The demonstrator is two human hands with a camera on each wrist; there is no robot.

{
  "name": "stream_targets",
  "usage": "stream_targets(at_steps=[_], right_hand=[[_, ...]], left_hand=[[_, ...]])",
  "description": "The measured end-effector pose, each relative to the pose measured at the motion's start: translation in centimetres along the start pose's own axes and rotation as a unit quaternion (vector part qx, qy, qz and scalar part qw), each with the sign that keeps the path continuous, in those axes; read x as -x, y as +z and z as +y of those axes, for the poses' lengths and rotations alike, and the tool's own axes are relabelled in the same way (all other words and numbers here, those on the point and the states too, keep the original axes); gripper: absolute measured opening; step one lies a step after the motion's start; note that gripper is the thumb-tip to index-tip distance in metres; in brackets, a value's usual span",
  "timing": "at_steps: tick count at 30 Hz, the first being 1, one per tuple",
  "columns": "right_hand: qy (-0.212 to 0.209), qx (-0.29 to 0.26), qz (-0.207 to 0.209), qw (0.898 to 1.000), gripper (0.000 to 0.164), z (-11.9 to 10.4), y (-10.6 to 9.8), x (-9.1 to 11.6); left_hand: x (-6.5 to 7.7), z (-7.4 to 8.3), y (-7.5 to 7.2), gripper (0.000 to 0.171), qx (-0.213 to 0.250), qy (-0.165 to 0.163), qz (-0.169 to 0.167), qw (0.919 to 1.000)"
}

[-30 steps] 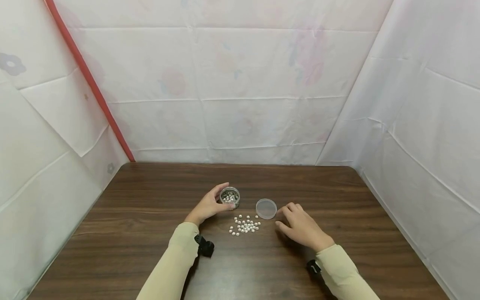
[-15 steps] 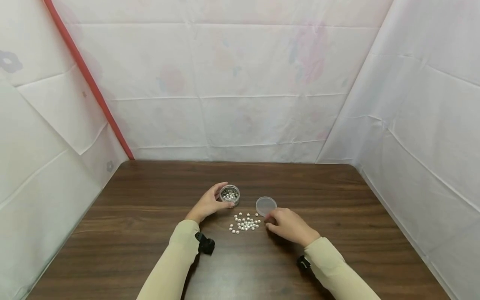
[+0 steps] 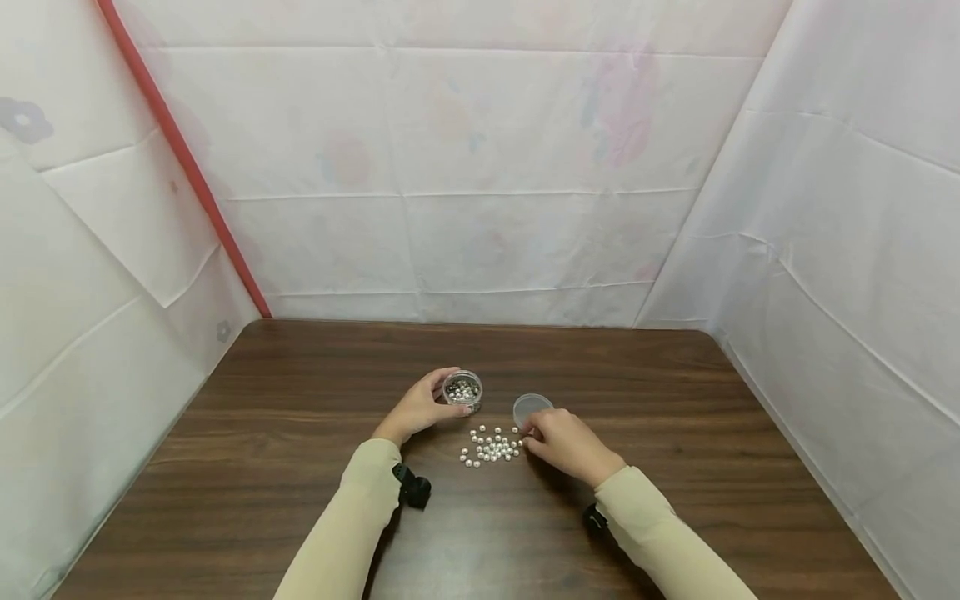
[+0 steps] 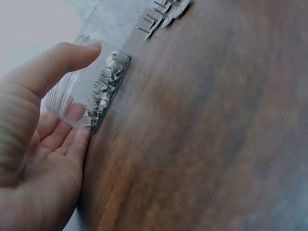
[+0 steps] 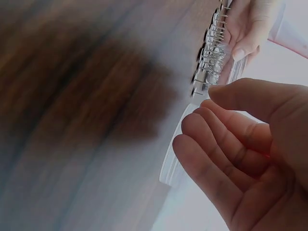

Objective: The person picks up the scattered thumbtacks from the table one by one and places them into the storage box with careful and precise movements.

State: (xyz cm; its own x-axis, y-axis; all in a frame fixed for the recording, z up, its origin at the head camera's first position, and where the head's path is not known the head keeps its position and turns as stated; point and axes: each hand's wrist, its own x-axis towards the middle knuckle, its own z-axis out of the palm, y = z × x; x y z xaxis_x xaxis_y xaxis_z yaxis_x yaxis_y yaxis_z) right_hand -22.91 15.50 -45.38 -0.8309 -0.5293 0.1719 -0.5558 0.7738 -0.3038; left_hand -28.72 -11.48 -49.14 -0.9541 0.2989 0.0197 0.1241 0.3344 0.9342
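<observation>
My left hand (image 3: 420, 410) holds a small clear round jar (image 4: 72, 89) on the table, thumb on the near side and fingers round the far side. Silver thumbtacks (image 4: 103, 96) fill its bottom. In front of the jar lies a loose cluster of thumbtacks (image 3: 495, 451), their pins pointing up in the wrist views. At the cluster's right edge is my right hand (image 3: 568, 447), fingers bent and the thumb (image 5: 231, 94) a little apart from the index finger, tips right beside an outer tack. Behind that hand lies a clear round lid (image 3: 529, 406), partly covered by it.
The dark wood-grain table (image 3: 315, 500) carries all of this. White patterned cloth (image 3: 480, 167) encloses it at the back and both sides, with a red strip (image 3: 187, 171) at the back left corner. Black cameras (image 3: 415, 490) sit on the wrists.
My right hand has moved left, from beside the lid to the right edge of the thumbtack cluster, and now overlaps the lid. My left hand keeps its hold on the jar.
</observation>
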Motion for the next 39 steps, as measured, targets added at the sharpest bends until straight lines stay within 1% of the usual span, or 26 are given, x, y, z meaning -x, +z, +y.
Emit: stream_targets(at_steps=[4, 9, 14, 20, 25, 26, 30, 33, 36, 39], right_hand=[[-0.001, 0.009, 0.001, 1.000, 0.012, -0.1, 0.2, -0.5], [-0.004, 0.024, -0.002, 1.000, 0.010, -0.3, 0.4, -1.2], [-0.001, 0.031, -0.011, 0.999, 0.007, -0.5, 0.4, -1.7], [-0.004, 0.052, -0.012, 0.999, 0.004, -0.5, 0.4, -2.2], [-0.006, 0.069, -0.006, 0.998, 0.006, -0.5, 0.5, -2.3], [-0.005, 0.071, -0.005, 0.997, 0.006, -0.5, 0.5, -2.3], [-0.004, 0.076, -0.005, 0.997, 0.008, -0.5, 0.5, -2.4], [-0.005, 0.079, -0.006, 0.997, 0.008, -0.6, 0.4, -2.5], [-0.003, 0.082, -0.009, 0.997, 0.007, -0.6, 0.3, -2.5], [-0.002, 0.086, -0.012, 0.996, 0.007, -0.7, 0.2, -2.6]], left_hand=[[0.0, 0.0, 0.0, 0.079, 0.004, 0.002, -0.005, 1.0000], [0.1, 0.0, 0.0, 0.077, 0.010, 0.003, -0.010, 0.9999], [0.3, 0.1, 0.2, 0.075, 0.008, 0.006, -0.007, 0.9999], [0.3, 0.0, 0.3, 0.074, 0.011, 0.006, -0.004, 0.9999], [0.3, 0.0, 0.1, 0.075, 0.019, 0.012, -0.015, 0.9996], [0.3, 0.1, 0.1, 0.075, 0.020, 0.013, -0.020, 0.9995], [1.1, 1.7, -0.3, 0.075, 0.019, 0.013, -0.036, 0.9991], [1.7, 3.1, -0.5, 0.073, 0.015, 0.014, -0.037, 0.9991], [2.0, 3.6, -0.5, 0.072, 0.015, 0.014, -0.033, 0.9992], [2.1, 3.8, -0.6, 0.072, 0.014, 0.013, -0.034, 0.9993]])
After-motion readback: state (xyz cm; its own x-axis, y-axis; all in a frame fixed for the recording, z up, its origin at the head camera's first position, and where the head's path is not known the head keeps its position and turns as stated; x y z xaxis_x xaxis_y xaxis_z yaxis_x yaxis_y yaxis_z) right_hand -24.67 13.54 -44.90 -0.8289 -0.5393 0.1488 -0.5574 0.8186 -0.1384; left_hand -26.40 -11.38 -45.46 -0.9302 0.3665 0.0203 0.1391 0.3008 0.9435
